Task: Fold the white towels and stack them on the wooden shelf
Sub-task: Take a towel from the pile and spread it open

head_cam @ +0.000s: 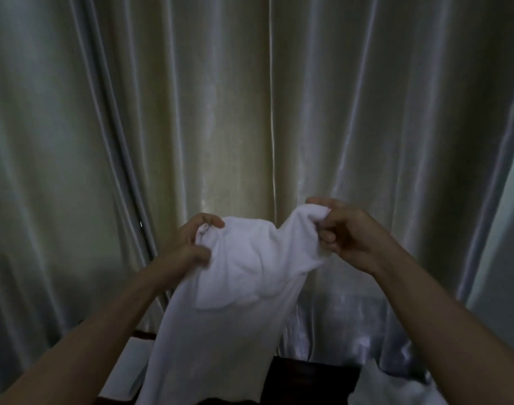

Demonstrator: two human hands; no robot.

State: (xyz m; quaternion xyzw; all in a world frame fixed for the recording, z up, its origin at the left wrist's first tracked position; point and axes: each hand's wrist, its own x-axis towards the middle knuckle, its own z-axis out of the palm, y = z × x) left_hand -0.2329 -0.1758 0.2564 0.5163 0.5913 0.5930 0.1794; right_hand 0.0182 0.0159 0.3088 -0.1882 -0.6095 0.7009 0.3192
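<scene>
The left hand [195, 242] pinches one upper corner of the white towel [229, 293], which hangs in the air before the curtain [249, 112]; the right hand [342, 232] grips the opposite bunched corner. Current step, by judgement: opening the towel for its first fold (shelf not identifiable). Next move requires spreading both corners apart until the top edge is taut.

towel [220, 302] bottom beyond lower edge
</scene>
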